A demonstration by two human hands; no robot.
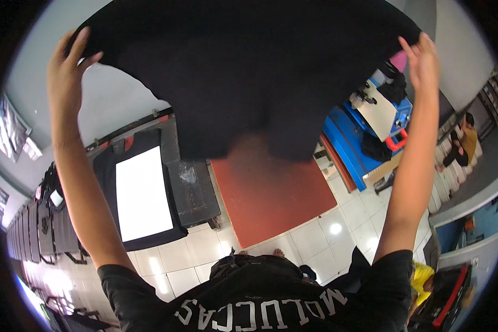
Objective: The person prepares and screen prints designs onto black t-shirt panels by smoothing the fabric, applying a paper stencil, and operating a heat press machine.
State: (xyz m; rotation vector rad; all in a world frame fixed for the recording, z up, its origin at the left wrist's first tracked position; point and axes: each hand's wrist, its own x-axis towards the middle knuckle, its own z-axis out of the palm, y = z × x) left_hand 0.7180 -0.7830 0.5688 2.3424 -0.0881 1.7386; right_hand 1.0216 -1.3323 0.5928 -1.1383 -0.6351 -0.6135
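A large piece of black cloth [243, 72], apparently a garment, is stretched wide in the air before me. My left hand [66, 74] grips its far left edge, fingers wrapped over the cloth. At the opposite edge, my right hand [424, 66] pinches the cloth with some fingers raised. Its lower part hangs in two flaps over a reddish-brown board [276, 205], hiding the board's far end. Left of the board, a white sheet [144, 193] lies on another black cloth [169, 213] spread over a dark bench.
A blue machine [343, 138] with a red handle [395, 141] stands right of the board. Rows of dark panels [30, 229] line the left side. One person [467, 144] sits at the far right; another in yellow [420, 279] is lower right. White floor tiles [310, 235] surround the board.
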